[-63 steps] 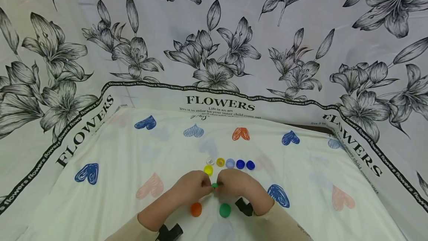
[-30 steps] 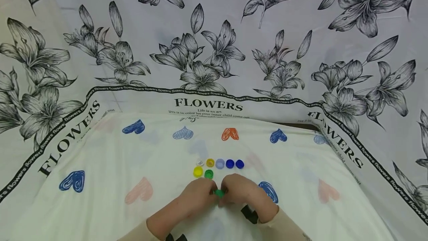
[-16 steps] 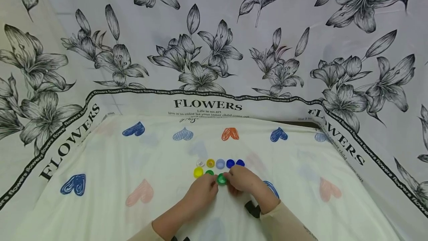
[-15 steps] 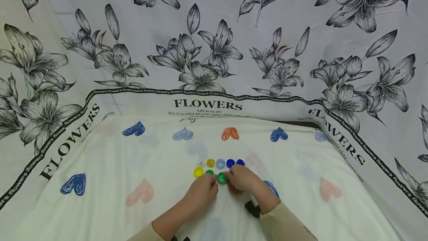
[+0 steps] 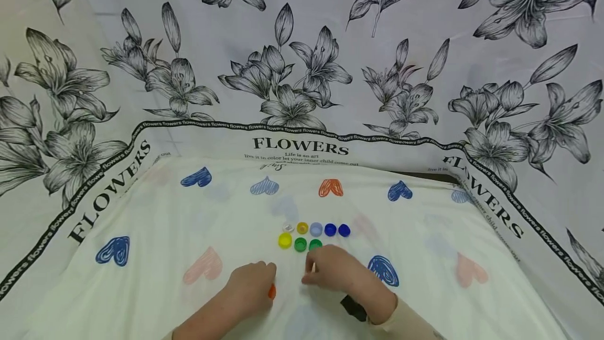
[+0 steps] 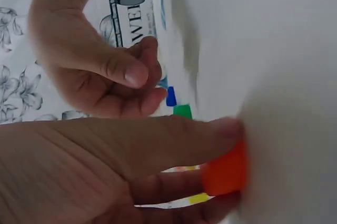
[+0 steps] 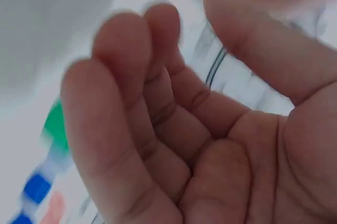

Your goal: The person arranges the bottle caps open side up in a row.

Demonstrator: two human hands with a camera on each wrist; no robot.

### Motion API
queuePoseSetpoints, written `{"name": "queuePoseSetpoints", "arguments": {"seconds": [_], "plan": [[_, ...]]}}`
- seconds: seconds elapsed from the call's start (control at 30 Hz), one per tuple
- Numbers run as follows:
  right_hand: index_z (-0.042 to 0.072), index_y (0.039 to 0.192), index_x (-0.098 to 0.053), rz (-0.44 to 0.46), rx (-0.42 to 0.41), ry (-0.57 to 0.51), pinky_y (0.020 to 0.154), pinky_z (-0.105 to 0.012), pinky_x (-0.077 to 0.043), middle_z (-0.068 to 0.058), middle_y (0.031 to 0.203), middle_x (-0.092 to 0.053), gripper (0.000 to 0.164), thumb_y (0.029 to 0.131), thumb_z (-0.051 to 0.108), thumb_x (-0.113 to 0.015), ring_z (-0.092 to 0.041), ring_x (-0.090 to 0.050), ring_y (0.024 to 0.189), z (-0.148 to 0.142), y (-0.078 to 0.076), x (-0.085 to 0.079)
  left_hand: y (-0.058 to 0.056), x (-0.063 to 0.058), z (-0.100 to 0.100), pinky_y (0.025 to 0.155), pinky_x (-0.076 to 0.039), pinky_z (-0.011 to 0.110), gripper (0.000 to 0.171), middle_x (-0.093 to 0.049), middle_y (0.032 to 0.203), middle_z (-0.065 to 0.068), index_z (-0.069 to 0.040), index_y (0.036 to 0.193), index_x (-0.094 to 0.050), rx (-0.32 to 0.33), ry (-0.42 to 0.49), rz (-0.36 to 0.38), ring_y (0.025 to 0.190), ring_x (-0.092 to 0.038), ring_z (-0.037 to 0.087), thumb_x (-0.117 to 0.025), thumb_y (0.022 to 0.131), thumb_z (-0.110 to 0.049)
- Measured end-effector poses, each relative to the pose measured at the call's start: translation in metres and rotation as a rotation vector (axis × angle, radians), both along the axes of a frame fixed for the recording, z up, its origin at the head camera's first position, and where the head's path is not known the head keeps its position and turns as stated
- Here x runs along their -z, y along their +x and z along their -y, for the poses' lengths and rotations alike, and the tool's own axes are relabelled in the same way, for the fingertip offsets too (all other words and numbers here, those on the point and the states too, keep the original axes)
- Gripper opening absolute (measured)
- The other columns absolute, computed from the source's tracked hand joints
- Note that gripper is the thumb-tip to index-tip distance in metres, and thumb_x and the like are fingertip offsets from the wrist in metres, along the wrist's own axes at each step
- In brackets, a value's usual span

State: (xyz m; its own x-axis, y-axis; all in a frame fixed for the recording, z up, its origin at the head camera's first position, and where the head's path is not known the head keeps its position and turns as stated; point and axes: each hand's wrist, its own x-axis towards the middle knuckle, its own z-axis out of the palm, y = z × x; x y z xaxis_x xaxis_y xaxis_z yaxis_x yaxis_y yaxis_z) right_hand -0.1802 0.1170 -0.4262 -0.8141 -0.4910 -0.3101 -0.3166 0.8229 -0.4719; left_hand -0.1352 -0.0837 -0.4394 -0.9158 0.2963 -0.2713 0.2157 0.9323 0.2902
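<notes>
My left hand (image 5: 250, 287) pinches an orange bottle cap (image 6: 226, 171) between thumb and fingers, right at the cloth. Most of that cap is hidden by the hand in the head view. My right hand (image 5: 337, 272) holds nothing; its fingers are loosely bent, with the thumb apart from them in the right wrist view. Just beyond its knuckles sits a green bottle cap (image 5: 315, 244), partly covered by the hand. To its left in the same row are another green cap (image 5: 300, 244) and a yellow cap (image 5: 285, 240).
Behind them runs a row with a clear cap (image 5: 288, 228), an amber cap (image 5: 302, 227), a light blue cap (image 5: 315, 229) and two dark blue caps (image 5: 330, 230). A heart-printed white cloth (image 5: 226, 214) covers the table. A flower-printed curtain (image 5: 255, 104) rises behind and beside it.
The second green cap now stands right of the first in the front row, released by both hands. My left hand has moved back left and taken the orange cap; my right has drawn slightly nearer me.
</notes>
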Motion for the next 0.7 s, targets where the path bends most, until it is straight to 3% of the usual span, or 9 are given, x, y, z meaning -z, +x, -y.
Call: {"name": "queuePoseSetpoints", "arguments": {"seconds": [0.07, 0.17, 0.3, 0.43, 0.57, 0.7], "plan": [[0.017, 0.097, -0.072, 0.034, -0.041, 0.050, 0.067, -0.027, -0.049, 0.008, 0.076, -0.061, 0.020, 0.086, 0.028, -0.084, -0.011, -0.055, 0.069, 0.009, 0.012, 0.001, -0.003, 0.007, -0.007, 0.061, -0.045, 0.030, 0.025, -0.050, 0.073, -0.001, -0.010, 0.087, -0.060, 0.024, 0.089, -0.014, 0.064, -0.046, 0.017, -0.084, 0.081, -0.010], [0.015, 0.101, -0.071, -0.020, -0.047, 0.124, 0.069, -0.026, -0.050, 0.007, 0.077, -0.061, 0.030, 0.081, 0.027, -0.089, -0.011, -0.053, 0.068, 0.015, 0.021, 0.007, -0.010, 0.016, -0.021, 0.067, -0.049, 0.029, 0.021, -0.056, 0.077, -0.003, -0.008, 0.093, -0.064, 0.011, 0.278, -0.002, 0.069, -0.050, 0.015, -0.082, 0.083, -0.009], [0.010, 0.096, -0.074, -0.116, -0.027, 0.115, 0.067, -0.025, -0.049, 0.006, 0.072, -0.059, 0.026, 0.080, 0.025, -0.089, -0.012, -0.051, 0.065, 0.001, 0.016, 0.010, -0.016, 0.026, -0.038, 0.068, -0.052, 0.029, 0.019, -0.064, 0.082, -0.003, -0.006, 0.094, -0.068, -0.098, 0.558, 0.088, 0.074, -0.056, 0.016, -0.083, 0.084, -0.009], [0.006, 0.098, -0.077, -0.092, -0.013, 0.011, 0.063, -0.026, -0.047, 0.006, 0.071, -0.058, 0.026, 0.081, 0.022, -0.088, -0.013, -0.052, 0.065, -0.025, 0.005, 0.003, -0.023, 0.031, -0.051, 0.061, -0.051, 0.027, 0.017, -0.067, 0.085, -0.003, -0.006, 0.095, -0.071, -0.159, 0.742, 0.073, 0.070, -0.058, 0.016, -0.084, 0.084, -0.007], [0.004, 0.101, -0.076, -0.094, 0.004, -0.076, 0.062, -0.029, -0.048, 0.005, 0.072, -0.059, 0.031, 0.079, 0.021, -0.090, -0.015, -0.053, 0.067, -0.044, -0.005, -0.007, -0.028, 0.033, -0.067, 0.062, -0.049, 0.023, 0.028, -0.067, 0.095, -0.001, -0.006, 0.106, -0.067, -0.131, 0.733, -0.076, 0.070, -0.055, 0.013, -0.084, 0.084, -0.005], [0.005, 0.093, -0.076, -0.158, 0.012, -0.065, 0.062, -0.030, -0.049, 0.005, 0.071, -0.060, 0.025, 0.079, 0.021, -0.090, -0.016, -0.054, 0.067, -0.053, -0.012, -0.010, -0.031, 0.033, -0.081, 0.070, -0.050, 0.024, 0.035, -0.066, 0.104, 0.000, -0.006, 0.115, -0.063, -0.109, 0.688, -0.176, 0.078, -0.054, 0.014, -0.081, 0.085, -0.002]]}}
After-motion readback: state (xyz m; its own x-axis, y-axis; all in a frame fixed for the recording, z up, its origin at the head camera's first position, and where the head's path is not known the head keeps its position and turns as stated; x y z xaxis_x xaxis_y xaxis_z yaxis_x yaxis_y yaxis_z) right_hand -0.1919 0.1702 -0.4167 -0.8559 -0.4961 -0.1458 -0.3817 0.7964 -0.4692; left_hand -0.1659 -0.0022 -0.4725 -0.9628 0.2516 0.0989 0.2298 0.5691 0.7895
